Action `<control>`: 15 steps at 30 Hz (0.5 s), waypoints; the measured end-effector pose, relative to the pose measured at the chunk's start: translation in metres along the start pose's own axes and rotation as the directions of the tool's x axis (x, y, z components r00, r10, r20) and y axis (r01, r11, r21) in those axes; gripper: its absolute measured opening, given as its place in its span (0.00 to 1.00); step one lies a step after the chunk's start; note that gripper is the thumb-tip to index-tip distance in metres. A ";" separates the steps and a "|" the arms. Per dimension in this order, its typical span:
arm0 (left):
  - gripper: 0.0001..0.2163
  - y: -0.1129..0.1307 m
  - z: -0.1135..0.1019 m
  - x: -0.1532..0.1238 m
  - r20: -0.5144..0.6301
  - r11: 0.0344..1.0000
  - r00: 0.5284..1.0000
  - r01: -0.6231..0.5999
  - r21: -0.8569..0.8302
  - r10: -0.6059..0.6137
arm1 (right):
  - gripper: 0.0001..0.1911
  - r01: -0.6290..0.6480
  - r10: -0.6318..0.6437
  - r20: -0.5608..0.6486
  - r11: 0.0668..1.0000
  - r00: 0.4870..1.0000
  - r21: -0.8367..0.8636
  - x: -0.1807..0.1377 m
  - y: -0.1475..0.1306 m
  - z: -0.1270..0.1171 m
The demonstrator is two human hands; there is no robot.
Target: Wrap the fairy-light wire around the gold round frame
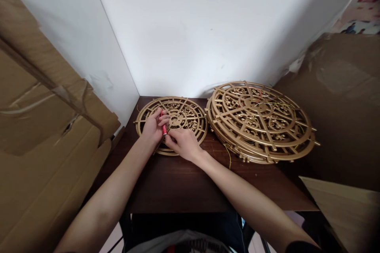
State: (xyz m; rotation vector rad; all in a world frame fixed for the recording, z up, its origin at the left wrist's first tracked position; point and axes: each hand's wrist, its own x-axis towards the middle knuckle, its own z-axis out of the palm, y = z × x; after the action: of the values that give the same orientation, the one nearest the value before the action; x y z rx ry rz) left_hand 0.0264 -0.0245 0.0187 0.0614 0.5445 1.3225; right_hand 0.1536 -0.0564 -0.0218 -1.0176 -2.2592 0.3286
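My left hand [152, 127] is closed around a slim red-handled tool [164, 129] whose exact kind I cannot make out. Its lower end points down toward the fingertips of my right hand [186, 142], which are pinched together beside it. Whatever those fingers hold is too small to see clearly. Both hands are over the near left part of a round gold openwork frame [177, 119] with scroll ornaments, lying flat on the dark brown table [184, 189]. The hands hide part of its rim.
To the right stands a stack of larger-looking gold round frames [257, 105], with a thin yellow wire [228, 157] hanging from its near side. Cardboard [44, 142] rises on the left, and a brown carton [338, 114] on the right. A white wall [190, 35] closes off the back.
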 end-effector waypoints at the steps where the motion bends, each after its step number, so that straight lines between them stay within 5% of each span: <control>1: 0.11 0.000 0.000 0.000 -0.001 1.000 1.000 -0.007 0.004 0.007 | 0.14 0.000 0.000 -0.002 1.000 1.000 0.002 0.000 0.000 0.000; 15: 0.12 0.006 0.001 -0.001 0.009 1.000 1.000 0.006 0.025 -0.007 | 0.17 0.043 -0.041 -0.023 0.997 0.999 0.070 0.001 0.002 0.000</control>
State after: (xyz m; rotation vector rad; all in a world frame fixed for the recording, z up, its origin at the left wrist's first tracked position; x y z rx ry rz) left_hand 0.0211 -0.0235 0.0218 0.0862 0.5531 1.3086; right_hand 0.1543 -0.0542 -0.0218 -0.9317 -2.2306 0.3747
